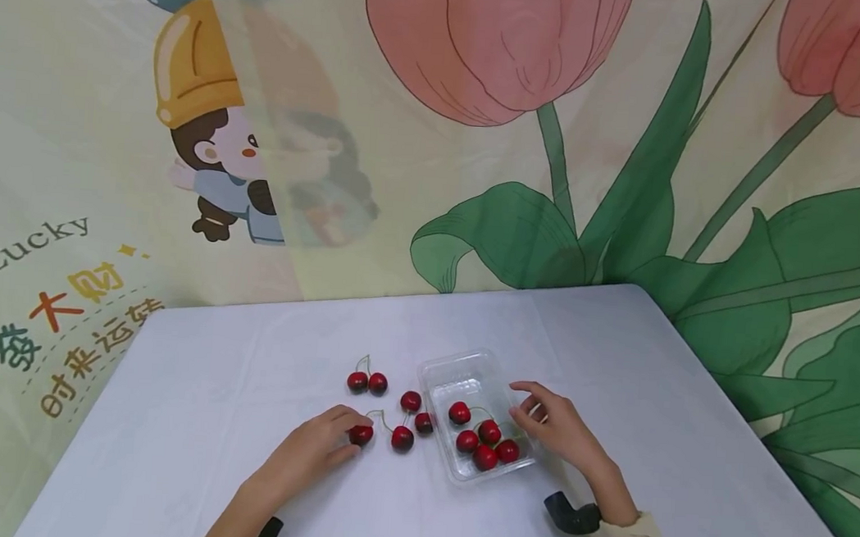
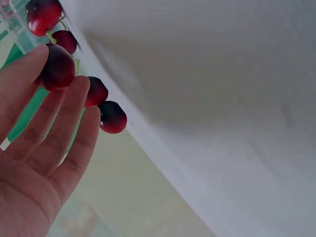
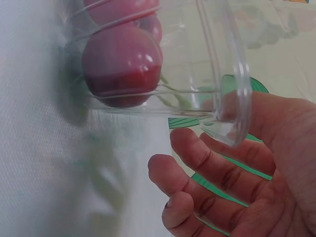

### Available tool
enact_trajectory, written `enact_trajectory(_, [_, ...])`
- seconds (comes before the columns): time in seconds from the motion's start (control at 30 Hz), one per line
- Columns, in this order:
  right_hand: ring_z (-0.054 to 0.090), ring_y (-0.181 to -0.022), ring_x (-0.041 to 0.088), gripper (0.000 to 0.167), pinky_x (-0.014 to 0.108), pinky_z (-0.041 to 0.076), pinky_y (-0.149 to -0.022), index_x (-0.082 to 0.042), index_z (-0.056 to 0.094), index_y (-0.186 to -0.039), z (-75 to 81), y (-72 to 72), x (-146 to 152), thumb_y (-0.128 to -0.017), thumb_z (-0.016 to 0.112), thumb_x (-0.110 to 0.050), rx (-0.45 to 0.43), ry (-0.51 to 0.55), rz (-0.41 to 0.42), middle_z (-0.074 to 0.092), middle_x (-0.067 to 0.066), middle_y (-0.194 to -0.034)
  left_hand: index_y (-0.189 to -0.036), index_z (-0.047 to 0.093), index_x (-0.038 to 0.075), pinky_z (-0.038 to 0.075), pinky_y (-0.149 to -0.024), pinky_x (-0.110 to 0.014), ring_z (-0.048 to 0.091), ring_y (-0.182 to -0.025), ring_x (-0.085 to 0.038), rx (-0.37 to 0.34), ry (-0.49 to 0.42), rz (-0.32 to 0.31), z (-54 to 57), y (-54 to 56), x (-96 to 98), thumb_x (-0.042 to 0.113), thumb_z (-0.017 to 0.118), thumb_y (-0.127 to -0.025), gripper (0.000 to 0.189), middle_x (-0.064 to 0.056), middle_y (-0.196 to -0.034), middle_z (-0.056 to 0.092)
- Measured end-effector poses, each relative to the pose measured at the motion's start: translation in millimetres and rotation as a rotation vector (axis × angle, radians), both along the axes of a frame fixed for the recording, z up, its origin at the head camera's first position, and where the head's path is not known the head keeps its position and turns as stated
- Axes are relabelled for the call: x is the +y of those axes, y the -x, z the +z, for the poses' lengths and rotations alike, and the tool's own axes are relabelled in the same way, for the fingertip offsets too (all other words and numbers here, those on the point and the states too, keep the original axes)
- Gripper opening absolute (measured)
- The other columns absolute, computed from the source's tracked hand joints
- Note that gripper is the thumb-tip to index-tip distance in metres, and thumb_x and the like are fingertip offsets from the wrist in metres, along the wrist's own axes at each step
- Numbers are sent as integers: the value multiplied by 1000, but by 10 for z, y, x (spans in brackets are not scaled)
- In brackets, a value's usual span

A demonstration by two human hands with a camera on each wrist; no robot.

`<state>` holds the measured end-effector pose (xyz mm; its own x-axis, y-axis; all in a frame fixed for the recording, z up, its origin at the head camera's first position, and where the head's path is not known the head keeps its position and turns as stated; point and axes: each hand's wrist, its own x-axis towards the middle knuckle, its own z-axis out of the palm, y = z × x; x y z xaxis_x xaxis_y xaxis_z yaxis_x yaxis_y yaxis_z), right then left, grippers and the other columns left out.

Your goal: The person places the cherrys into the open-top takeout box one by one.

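My left hand [image 1: 316,446] pinches a dark red cherry [image 2: 58,69] between thumb and fingers, low over the white table. A stem joins it to a second cherry [image 1: 402,439]. Just beyond lie two cherries close to a clear plastic box [image 1: 454,473], and another stemmed pair [image 1: 378,383] sits farther back. Several cherries [image 1: 485,457] rest inside the box, toward its near end. My right hand [image 1: 561,424] stays at the box's right side, fingers loosely bent and holding nothing. In the right wrist view its thumb [image 3: 266,108] overlaps the clear rim.
A white cloth [image 1: 246,372] covers the table, whose far edge meets a printed backdrop [image 1: 372,240] with tulips and a cartoon figure. A black strap-like piece [image 1: 573,515] is on the right wrist.
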<state>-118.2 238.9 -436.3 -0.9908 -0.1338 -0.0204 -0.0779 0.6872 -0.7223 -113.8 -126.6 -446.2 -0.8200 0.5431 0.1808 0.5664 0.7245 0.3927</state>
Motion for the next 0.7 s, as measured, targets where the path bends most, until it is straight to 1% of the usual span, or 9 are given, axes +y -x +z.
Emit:
enact_trajectory(0.1, [55, -74, 14, 42, 20, 52, -62, -2, 57, -129, 3, -9, -6, -90, 69, -11, -3, 5, -5, 62, 4, -87, -113, 68, 12, 56, -83, -33, 65, -92, -12, 55, -44, -3, 15, -18, -19, 9, 79, -80, 35, 0, -110, 66])
enact_trajectory(0.2, [56, -74, 14, 42, 21, 52, -62, -2, 57, -129, -7, -13, -7, -90, 69, -12, -6, 6, -5, 62, 4, -87, -112, 67, 13, 56, -82, -31, 65, -93, -11, 115, -92, -4, 28, -39, -35, 7, 81, -78, 37, 3, -109, 65])
enact_trajectory(0.27, [56, -74, 14, 43, 21, 52, -62, -2, 56, -130, -17, -12, -4, -90, 69, -12, -9, 5, 0, 62, 4, -88, -111, 67, 14, 57, -82, -31, 65, -94, -11, 135, -115, -6, 51, -55, -35, 6, 81, -77, 38, 4, -109, 65])
enact_trajectory(0.3, [55, -74, 14, 43, 21, 52, -62, -2, 56, -130, -20, -10, -4, -90, 69, -12, -11, 7, 1, 62, 4, -87, -112, 67, 14, 57, -82, -31, 65, -95, -12, 133, -120, -3, 67, -64, -31, 6, 81, -77, 38, 4, -110, 65])
enact_trajectory(0.4, [55, -74, 14, 43, 21, 51, -61, -2, 56, -130, -28, -3, 5, -90, 69, -12, -13, 3, 8, 61, 4, -87, -114, 67, 15, 56, -84, -31, 65, -97, -13, 110, -118, 6, 146, -82, 1, 7, 81, -78, 39, 3, -111, 65])
enact_trajectory(0.5, [55, -74, 15, 43, 21, 51, -61, -1, 56, -130, -15, 5, 22, -91, 68, -12, -5, -1, 19, 62, 4, -87, -116, 67, 16, 56, -85, -32, 66, -101, -15, 100, -122, 23, 245, -61, 63, 8, 81, -78, 41, 2, -113, 64])
enact_trajectory(0.6, [56, -73, 15, 42, 21, 51, -61, -1, 56, -130, -4, 18, 31, -91, 68, -11, 5, -3, 25, 62, 4, -87, -116, 67, 15, 56, -85, -33, 66, -101, -17, 148, -148, 5, 339, -9, 128, 7, 82, -77, 43, 0, -112, 65])
enact_trajectory(0.7, [55, -73, 15, 42, 21, 51, -61, 0, 56, -130, 1, 30, 28, -91, 68, -11, 10, 2, 38, 62, 5, -87, -115, 67, 14, 56, -84, -32, 66, -99, -17, 196, -181, -31, 421, 28, 178, 6, 82, -76, 43, 0, -110, 65])
